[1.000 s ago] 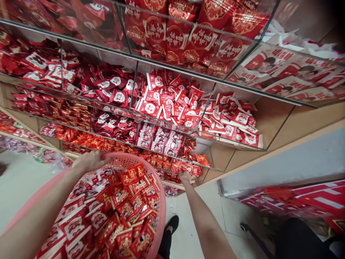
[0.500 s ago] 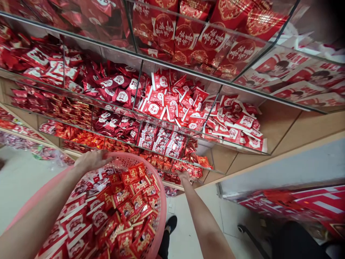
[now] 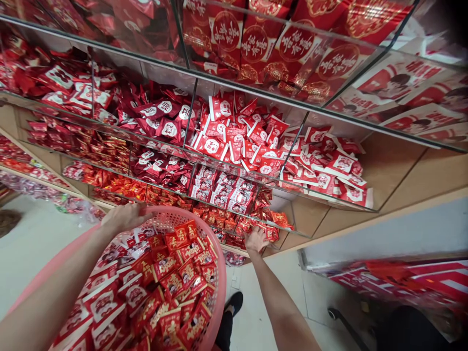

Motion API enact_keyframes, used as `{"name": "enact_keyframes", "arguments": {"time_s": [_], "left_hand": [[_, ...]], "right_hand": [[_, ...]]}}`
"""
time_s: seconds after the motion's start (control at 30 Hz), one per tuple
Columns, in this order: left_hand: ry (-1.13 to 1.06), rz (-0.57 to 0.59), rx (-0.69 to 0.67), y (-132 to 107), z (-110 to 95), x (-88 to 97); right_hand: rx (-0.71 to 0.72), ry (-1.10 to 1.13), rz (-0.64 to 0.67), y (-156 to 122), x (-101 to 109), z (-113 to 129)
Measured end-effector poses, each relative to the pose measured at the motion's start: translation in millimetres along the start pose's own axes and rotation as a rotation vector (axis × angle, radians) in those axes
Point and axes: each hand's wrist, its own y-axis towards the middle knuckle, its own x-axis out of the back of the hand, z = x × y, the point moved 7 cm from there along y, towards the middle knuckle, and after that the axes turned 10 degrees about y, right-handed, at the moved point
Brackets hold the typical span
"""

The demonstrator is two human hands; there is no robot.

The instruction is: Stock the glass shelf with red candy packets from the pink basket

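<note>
My left hand [image 3: 123, 218] is closed over the far rim of a pink plastic basket [image 3: 219, 280] with small holes in its wall. Many small red-and-gold packets [image 3: 188, 273] and red-and-white packets [image 3: 104, 304] fill the basket. At the right end of a low shelf, my right hand [image 3: 256, 239] has its fingers spread by the small red packets [image 3: 271, 233]. Nothing shows in its grasp, though I cannot tell whether the fingertips touch the packets. Just above that hand, white-and-dark-red packets [image 3: 226, 190] lie in rows in a compartment.
Clear-fronted shelves rise ahead, divided into compartments of red-and-white packets [image 3: 237, 136] and dark red ones [image 3: 164, 114]. Large red bags [image 3: 256, 44] stand above. A shoe [image 3: 234, 302] is on the pale floor [image 3: 252, 312]. Flat red-and-white packages [image 3: 402, 280] lie at the right.
My right hand has shifted slightly right and its fingers show more clearly by the shelf. The shelves sit a little further right in view. My left hand keeps its hold on the basket.
</note>
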Motion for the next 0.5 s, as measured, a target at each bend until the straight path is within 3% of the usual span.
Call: {"name": "enact_keyframes", "arguments": {"time_s": [0.2, 0.5], "left_hand": [[-0.001, -0.046, 0.047, 1, 6, -5.0], [-0.015, 0.037, 0.002, 2, 3, -3.8]], "right_hand": [[0.283, 0.082, 0.024, -2, 0, 13], [0.416, 0.499, -0.035, 1, 26, -11]]}}
